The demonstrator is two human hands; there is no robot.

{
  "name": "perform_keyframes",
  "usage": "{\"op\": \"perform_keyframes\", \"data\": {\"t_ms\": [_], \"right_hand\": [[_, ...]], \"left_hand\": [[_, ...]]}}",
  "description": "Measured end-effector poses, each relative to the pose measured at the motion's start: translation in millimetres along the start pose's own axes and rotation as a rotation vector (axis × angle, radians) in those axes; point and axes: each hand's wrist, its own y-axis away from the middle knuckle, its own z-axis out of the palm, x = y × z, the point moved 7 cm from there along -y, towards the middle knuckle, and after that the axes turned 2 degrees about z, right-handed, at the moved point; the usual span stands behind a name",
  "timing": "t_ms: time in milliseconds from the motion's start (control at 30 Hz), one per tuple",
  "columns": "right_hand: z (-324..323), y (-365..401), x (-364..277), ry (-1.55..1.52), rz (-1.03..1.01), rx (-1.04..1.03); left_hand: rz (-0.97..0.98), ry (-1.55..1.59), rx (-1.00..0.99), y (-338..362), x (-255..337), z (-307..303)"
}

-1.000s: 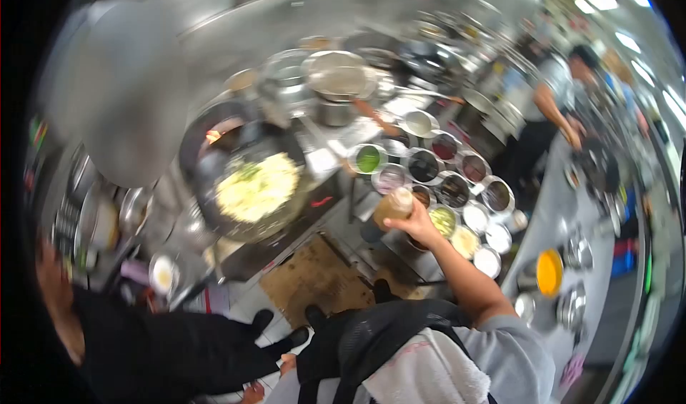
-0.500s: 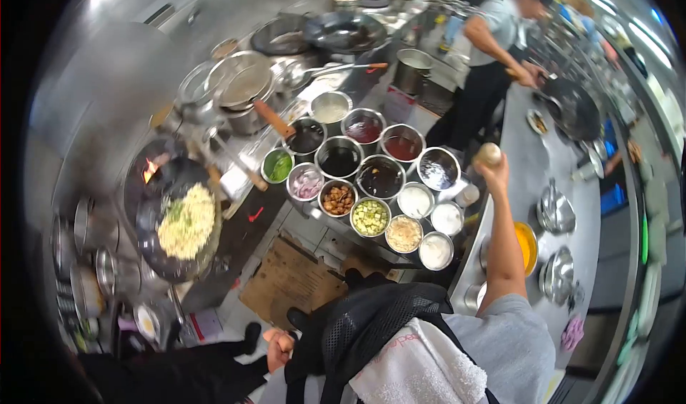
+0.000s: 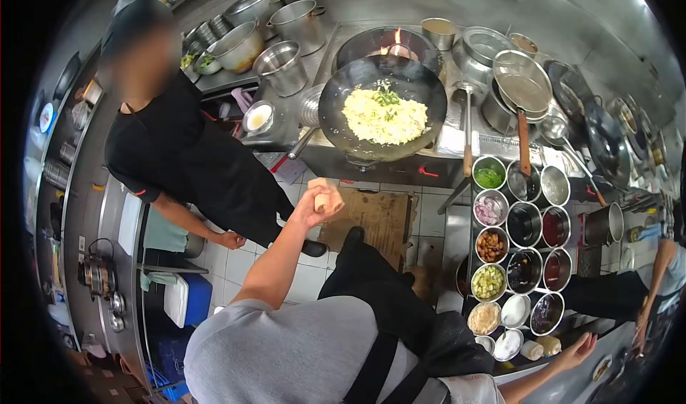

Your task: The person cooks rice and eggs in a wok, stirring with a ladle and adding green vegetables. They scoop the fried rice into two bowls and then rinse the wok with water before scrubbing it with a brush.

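My left hand [image 3: 319,202] is raised over the floor in front of me, closed in a fist; whatever may be inside is hidden. Beyond it stands a black wok [image 3: 336,121] on the stove, with pale yellow fried rice [image 3: 386,116] and chopped greens in it. My right hand [image 3: 577,350] is at the lower right, fingers loosely apart and holding nothing. Just left of it are a yellowish squeeze bottle [image 3: 549,345] and a paler bottle [image 3: 531,350], beside a metal pot of white powder [image 3: 508,345].
Several metal pots of sauces and ingredients, including diced green vegetable [image 3: 488,282], stand in rows at right. Flames [image 3: 397,39] rise behind the wok. A strainer [image 3: 522,82] rests on a pot. A person in black [image 3: 179,132] stands at left, another person [image 3: 661,268] at far right.
My view has swung left toward the stove. My right hand, earlier raised with a round-topped pale container in it, is now lower without it. My left fist has come up and forward.
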Motion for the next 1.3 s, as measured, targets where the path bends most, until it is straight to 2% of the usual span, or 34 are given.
{"op": "perform_keyframes", "data": {"t_ms": [67,133,200,233,267,300,333,367,400,433,467,500,533,567,600,700,733,767,833,900,933,967,1000,1033,1100,1133,1200,1233,1300], "right_hand": [[55,16,-88,-0.116,-0.065,-0.166],[123,33,-119,-0.239,-0.152,-0.343],[198,79,-168,-0.261,-0.020,-0.582],[239,100,-175,-0.274,-0.158,-0.638],[273,138,-216,-0.341,-0.149,-0.789],[304,172,-241,-0.224,-0.332,-0.876],[323,211,-281,-0.250,-0.386,-0.976],[361,247,-235,-0.085,-0.132,-1.248],[372,281,-281,-0.168,-0.425,-1.316],[383,310,-295,-0.096,-0.377,-1.457],[399,337,-289,-0.029,-0.223,-1.622],[414,361,-273,-0.082,-0.056,-1.683],[431,381,-244,-0.046,0.086,-1.766],[447,387,-226,-0.026,0.070,-1.774],[465,391,-203,-0.012,0.141,-1.804],[518,393,-164,0.009,0.364,-1.862],[533,391,-160,0.018,0.440,-1.876],[526,371,-261,0.178,-0.081,-1.697],[548,340,-300,0.159,-0.141,-1.429],[568,313,-304,0.165,-0.225,-1.181],[573,304,-319,0.183,-0.465,-1.054],[581,299,-323,0.183,-0.475,-1.054],[587,295,-324,0.282,-0.506,-1.005],[592,289,-325,0.381,-0.533,-0.958],[613,284,-297,0.468,-0.432,-1.025],[623,283,-287,0.449,-0.454,-1.035],[642,282,-272,0.429,-0.503,-1.066],[653,281,-255,0.357,-0.604,-0.999],[666,276,-255,0.308,-0.568,-1.006]], "left_hand": [[-0.094,0.047,-0.131,-13,3,30],[-0.131,0.041,-0.141,-36,5,45],[-0.200,0.014,-0.164,-68,10,55],[-0.192,0.027,-0.171,-82,15,60],[-0.257,-0.025,-0.181,-94,14,65],[-0.323,-0.079,-0.192,-107,13,71],[-0.224,-0.136,-0.182,-109,18,81],[-0.272,-0.113,-0.152,-111,17,84],[-0.305,-0.101,-0.151,-117,12,79],[-0.430,-0.019,-0.296,-122,1,74],[-0.353,-0.052,-0.399,-130,-3,71],[-0.415,0.057,-0.479,-140,-14,69],[-0.320,0.058,-0.443,-134,-8,75],[-0.340,0.082,-0.228,-135,-16,68],[-0.315,0.084,-0.218,-142,-22,63],[-0.389,-0.002,-0.464,-149,-1,73],[-0.315,0.003,-0.161,-159,9,67],[-0.312,0.012,-0.167,-181,18,72],[-0.233,0.171,-0.542,-228,45,105],[-0.247,0.173,-0.388,-270,72,136],[-0.219,0.184,-0.260,-281,88,155],[-0.155,0.194,-0.332,-292,108,176],[-0.218,0.237,-0.397,-315,112,188],[-0.200,0.203,-0.366,-337,118,200],[-0.271,0.150,-0.518,-374,124,216],[-0.264,0.159,-0.520,-386,127,223],[-0.266,0.145,-0.392,-391,139,234],[-0.253,0.148,-0.389,-395,139,240],[-0.114,0.126,-0.333,-401,133,239]]}}
